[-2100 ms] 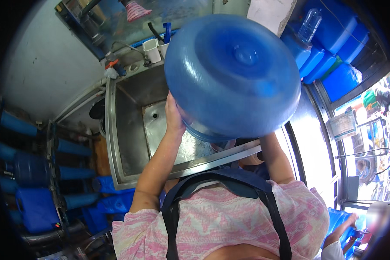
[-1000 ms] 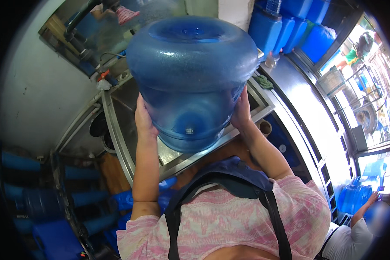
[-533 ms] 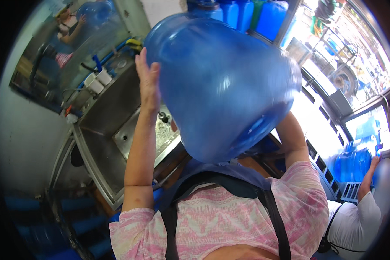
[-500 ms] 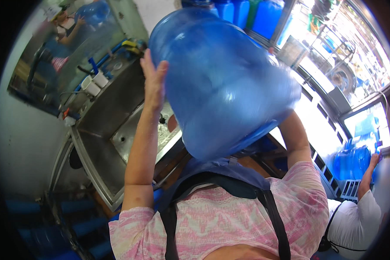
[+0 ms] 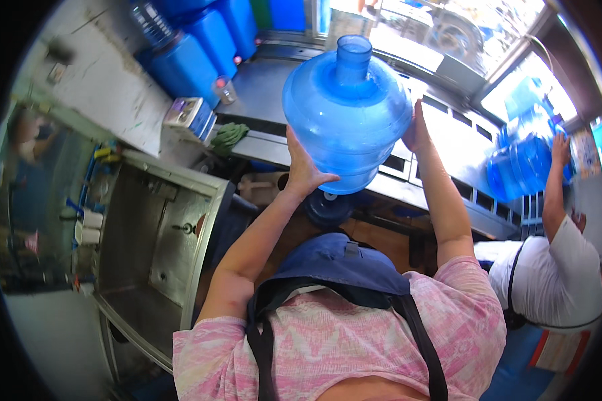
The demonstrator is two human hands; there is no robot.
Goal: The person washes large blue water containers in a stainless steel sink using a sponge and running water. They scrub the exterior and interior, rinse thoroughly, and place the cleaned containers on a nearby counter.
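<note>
A large translucent blue water jug (image 5: pixel 344 127) stands upright between my two hands, its open neck up, above the front edge of the metal counter. My left hand (image 5: pixel 306 166) presses on the jug's lower left side, thumb stretched toward its base. Against the right side rests my right hand (image 5: pixel 417 131), its fingers partly hidden behind the jug. The jug looks see-through, with no clear water line. Below it, under the counter, the top of a dark blue jug (image 5: pixel 328 208) shows.
A steel sink (image 5: pixel 207 227) is at the left. On the counter (image 5: pixel 264 75) are blue containers (image 5: pixel 186 70), a clear cup (image 5: pixel 225 90), a small box (image 5: pixel 187 115) and a green cloth (image 5: pixel 229 138). At right, a co-worker's hand (image 5: pixel 560 148) touches another blue jug (image 5: pixel 520 167).
The jug has swung from lying tilted near the sink to upright over the counter's edge, neck up. Both hands moved with it, and my view turned to the right.
</note>
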